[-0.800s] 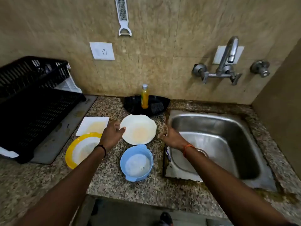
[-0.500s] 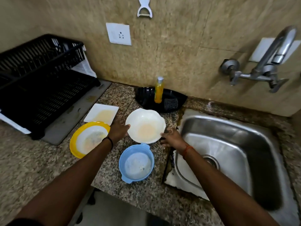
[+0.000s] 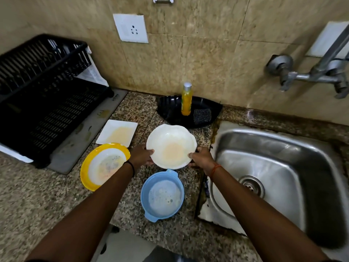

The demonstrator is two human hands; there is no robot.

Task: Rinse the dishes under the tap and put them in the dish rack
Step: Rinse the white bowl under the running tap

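Gripping the white bowl (image 3: pixel 171 146) with 2 hands (image 3: pixel 140 155) (image 3: pixel 201 157).

From my feed the tap (image 3: pixel 332 53) runs off the right edge so I can't see its spout, the peeler (image 3: pixel 162 0) on the wall is cut by the top edge, and my left hand (image 3: pixel 140 155) and right hand (image 3: pixel 202 157) hide their fingers under the white bowl (image 3: pixel 171 146).
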